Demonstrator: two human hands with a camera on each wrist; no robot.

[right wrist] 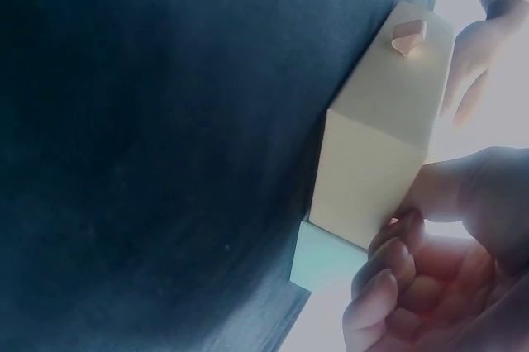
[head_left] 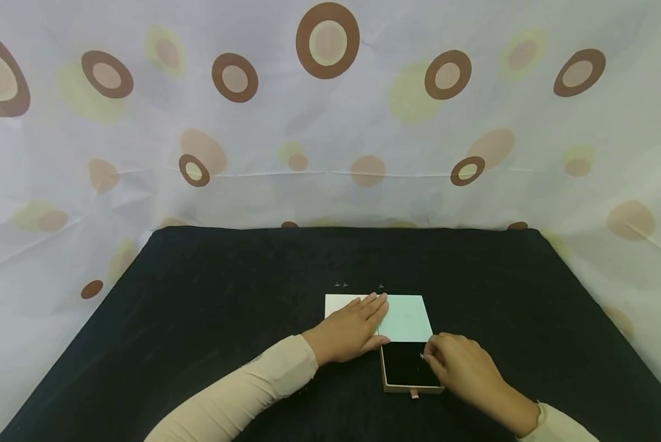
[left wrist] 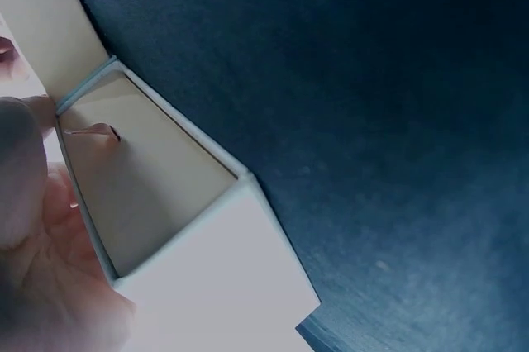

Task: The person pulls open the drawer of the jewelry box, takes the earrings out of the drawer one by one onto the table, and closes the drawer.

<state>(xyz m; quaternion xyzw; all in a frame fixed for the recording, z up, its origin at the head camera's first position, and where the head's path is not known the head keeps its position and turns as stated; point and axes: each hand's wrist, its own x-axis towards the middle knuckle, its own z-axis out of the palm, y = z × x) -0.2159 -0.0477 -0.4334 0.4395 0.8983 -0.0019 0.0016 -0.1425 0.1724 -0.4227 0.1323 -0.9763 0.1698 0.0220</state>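
My left hand (head_left: 351, 331) lies flat with straight fingers across a white box top (head_left: 338, 302) and the adjoining mint box top (head_left: 404, 319). From under the mint top a beige drawer (head_left: 404, 389) sticks out toward me, with a black lining (head_left: 404, 365) and a pinkish tab (head_left: 414, 393). My right hand (head_left: 463, 366), fingers curled, is at the drawer's right edge. Its thumb and forefinger seem to pinch a small silvery star-like piece (head_left: 421, 356) over the lining. In the left wrist view, a beige recessed face (left wrist: 157, 170) holds another pinkish tab (left wrist: 101, 130).
Behind the boxes lie several small silvery pieces (head_left: 341, 285), one of them (head_left: 381, 286) apart to the right. A black cloth (head_left: 225, 282) covers the table. A white curtain (head_left: 330, 123) with brown and yellow ovals hangs at the back.
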